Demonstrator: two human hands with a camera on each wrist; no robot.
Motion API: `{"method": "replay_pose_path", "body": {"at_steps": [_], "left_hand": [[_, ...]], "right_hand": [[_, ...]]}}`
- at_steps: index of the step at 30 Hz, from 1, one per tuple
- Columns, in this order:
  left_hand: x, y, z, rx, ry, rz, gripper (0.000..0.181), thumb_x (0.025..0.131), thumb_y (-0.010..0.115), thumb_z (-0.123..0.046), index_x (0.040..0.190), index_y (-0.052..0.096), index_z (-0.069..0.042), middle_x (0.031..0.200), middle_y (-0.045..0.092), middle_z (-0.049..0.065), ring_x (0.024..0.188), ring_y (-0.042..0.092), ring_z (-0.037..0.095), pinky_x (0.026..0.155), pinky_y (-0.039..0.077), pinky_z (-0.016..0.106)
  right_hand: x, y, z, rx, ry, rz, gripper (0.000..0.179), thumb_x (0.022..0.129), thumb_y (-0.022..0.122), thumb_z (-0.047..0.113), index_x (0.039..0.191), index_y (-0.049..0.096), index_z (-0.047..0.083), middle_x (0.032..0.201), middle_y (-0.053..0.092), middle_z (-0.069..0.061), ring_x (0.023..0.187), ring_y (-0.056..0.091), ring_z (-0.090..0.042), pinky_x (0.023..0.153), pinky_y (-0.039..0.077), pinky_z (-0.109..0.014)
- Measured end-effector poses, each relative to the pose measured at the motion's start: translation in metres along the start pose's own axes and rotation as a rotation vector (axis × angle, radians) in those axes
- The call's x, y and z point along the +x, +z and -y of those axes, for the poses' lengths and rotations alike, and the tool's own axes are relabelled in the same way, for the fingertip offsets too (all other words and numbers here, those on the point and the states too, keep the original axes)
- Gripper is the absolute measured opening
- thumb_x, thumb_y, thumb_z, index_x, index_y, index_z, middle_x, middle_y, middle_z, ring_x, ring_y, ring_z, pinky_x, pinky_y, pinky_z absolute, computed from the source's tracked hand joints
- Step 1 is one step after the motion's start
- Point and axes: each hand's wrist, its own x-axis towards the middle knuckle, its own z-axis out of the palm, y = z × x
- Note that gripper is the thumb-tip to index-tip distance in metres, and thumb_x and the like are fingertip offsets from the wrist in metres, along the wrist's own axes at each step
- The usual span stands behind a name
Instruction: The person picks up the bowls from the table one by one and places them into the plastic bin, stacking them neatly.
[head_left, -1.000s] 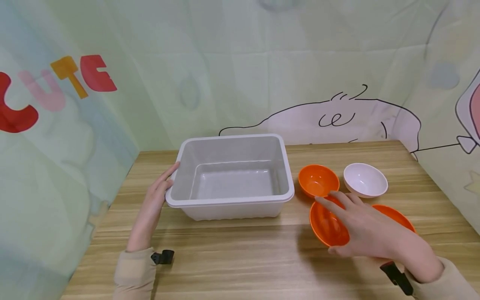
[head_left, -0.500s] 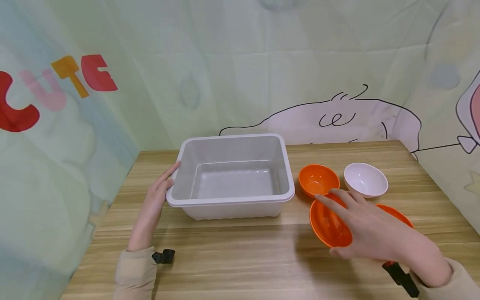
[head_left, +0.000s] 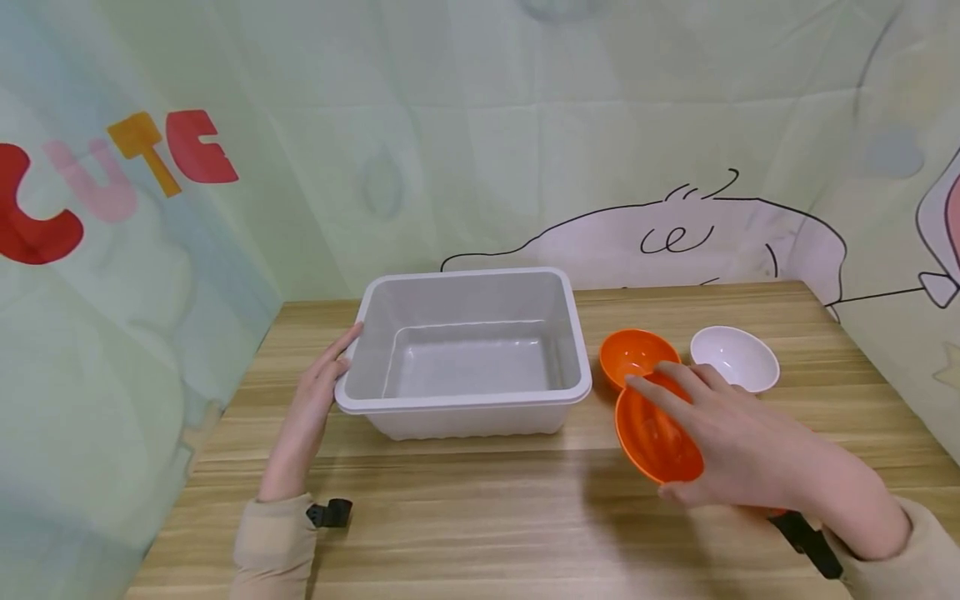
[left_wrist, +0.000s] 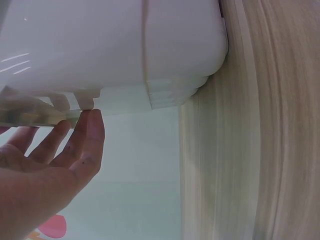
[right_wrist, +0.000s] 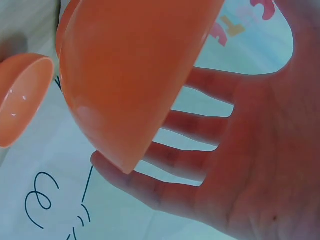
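My right hand (head_left: 738, 437) grips an orange bowl (head_left: 654, 433) by its rim, fingers on the far side and thumb at the near edge. The bowl tilts, its inside turned left, and seems just above the table. In the right wrist view the outside of this bowl (right_wrist: 130, 75) fills the upper middle, with the fingers at its rim. With fingers nearly straight, my left hand (head_left: 318, 383) touches the left rim of a light grey plastic tub (head_left: 465, 403). The left wrist view shows those fingertips (left_wrist: 92, 120) at the tub's rim.
A second orange bowl (head_left: 633, 350) and a white bowl (head_left: 733, 358) stand right of the tub. Under my right wrist a sliver of orange shows, mostly hidden. The wooden table (head_left: 465, 517) ends at a printed cloth backdrop (head_left: 465, 150).
The orange bowl in my right hand has risen slightly and moved toward the back. The orange bowl on the right is now almost wholly covered by that hand. My left hand stays at the tub.
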Motion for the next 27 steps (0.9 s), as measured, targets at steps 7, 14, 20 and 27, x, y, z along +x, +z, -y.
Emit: {"method": "replay_pose_path", "body": {"at_steps": [7, 14, 20, 27], "left_hand": [[0.001, 0.001, 0.0, -0.005, 0.007, -0.004, 0.046, 0.102, 0.032, -0.031, 0.146, 0.032, -0.045, 0.16, 0.02, -0.012, 0.139, 0.026, 0.012, 0.098, 0.031, 0.03], [0.001, 0.001, 0.001, -0.008, 0.01, 0.001, 0.047, 0.102, 0.031, -0.029, 0.146, 0.032, -0.045, 0.16, 0.02, -0.013, 0.142, 0.023, 0.013, 0.102, 0.028, 0.036], [0.001, 0.001, 0.001, -0.003, 0.007, 0.002, 0.047, 0.102, 0.031, -0.029, 0.146, 0.032, -0.046, 0.16, 0.02, -0.012, 0.137, 0.027, 0.012, 0.097, 0.031, 0.03], [0.001, 0.001, 0.001, -0.006, 0.021, 0.003, 0.047, 0.102, 0.032, -0.03, 0.146, 0.032, -0.045, 0.16, 0.02, -0.013, 0.144, 0.022, 0.014, 0.104, 0.029, 0.039]], "right_hand": [[0.003, -0.004, 0.0, 0.001, -0.036, -0.023, 0.101, 0.061, 0.083, 0.047, 0.148, 0.036, 0.027, 0.135, 0.045, 0.002, 0.112, 0.043, -0.02, 0.073, 0.05, -0.033], [0.009, -0.007, 0.003, -0.026, -0.072, -0.018, 0.098, 0.063, 0.082, 0.047, 0.147, 0.037, 0.025, 0.136, 0.047, -0.002, 0.117, 0.044, -0.025, 0.08, 0.046, -0.042], [0.015, -0.011, 0.004, -0.067, -0.102, -0.015, 0.099, 0.06, 0.083, 0.048, 0.145, 0.037, 0.025, 0.133, 0.048, 0.0, 0.113, 0.046, -0.024, 0.071, 0.044, -0.037], [0.021, -0.014, 0.003, -0.052, -0.131, -0.027, 0.1, 0.062, 0.081, 0.047, 0.148, 0.035, 0.024, 0.133, 0.048, -0.001, 0.113, 0.047, -0.026, 0.081, 0.048, -0.04]]}}
